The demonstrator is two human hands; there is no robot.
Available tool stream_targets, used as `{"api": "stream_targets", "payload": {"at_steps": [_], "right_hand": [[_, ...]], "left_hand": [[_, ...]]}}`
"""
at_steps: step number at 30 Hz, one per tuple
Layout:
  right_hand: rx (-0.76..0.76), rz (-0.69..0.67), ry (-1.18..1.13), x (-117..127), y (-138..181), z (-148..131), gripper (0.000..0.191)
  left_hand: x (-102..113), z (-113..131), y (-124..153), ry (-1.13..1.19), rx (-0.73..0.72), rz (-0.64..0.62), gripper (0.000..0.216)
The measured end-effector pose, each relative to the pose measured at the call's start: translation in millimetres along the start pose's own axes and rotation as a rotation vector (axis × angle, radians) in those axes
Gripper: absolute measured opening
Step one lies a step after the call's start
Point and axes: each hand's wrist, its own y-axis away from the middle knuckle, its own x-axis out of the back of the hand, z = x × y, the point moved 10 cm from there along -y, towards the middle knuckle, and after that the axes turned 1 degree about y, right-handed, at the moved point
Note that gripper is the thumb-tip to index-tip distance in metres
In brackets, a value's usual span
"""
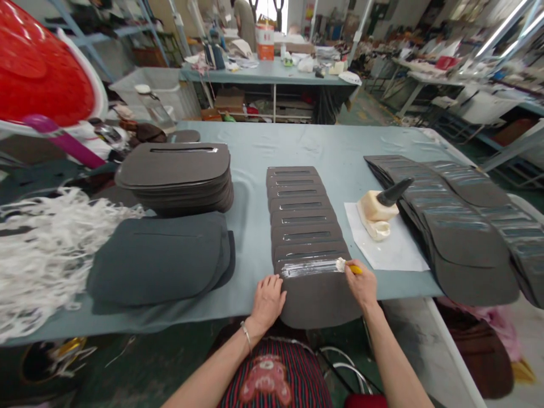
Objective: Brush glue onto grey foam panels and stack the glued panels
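Note:
A row of overlapping dark grey panels lies before me, the nearest one whole and slightly over the table edge. Wet, whitish glue streaks across its upper part. My right hand grips a yellow-handled brush, its pale bristles touching the right end of the streak. At the panel's left edge my left hand rests flat, fingers spread, holding nothing. Right of the row, a cream block-shaped container with a black cone-shaped top lies tilted on a white sheet.
Stacked grey panels with slots stand at the left, behind dark fabric-like pieces. White strips are heaped at far left. More streaked panels overlap at the right. A second table stands behind.

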Motion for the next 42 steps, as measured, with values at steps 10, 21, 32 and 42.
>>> {"api": "stream_targets", "payload": {"at_steps": [10, 21, 32, 42], "right_hand": [[-0.191, -0.05, 0.007, -3, 29, 45, 0.041], [-0.262, -0.049, 0.571, -6, 60, 53, 0.034], [-0.434, -0.016, 0.597, 5, 70, 60, 0.045], [-0.546, 0.079, 0.266, 11, 98, 92, 0.037]], "left_hand": [[5, -34, -56, 0.072, 0.139, 0.005, 0.032], [-11, -39, -74, -0.067, 0.218, -0.206, 0.028], [-16, -31, -78, -0.028, 0.173, -0.261, 0.023], [-29, -24, -57, 0.44, 0.275, -0.122, 0.047]]}}
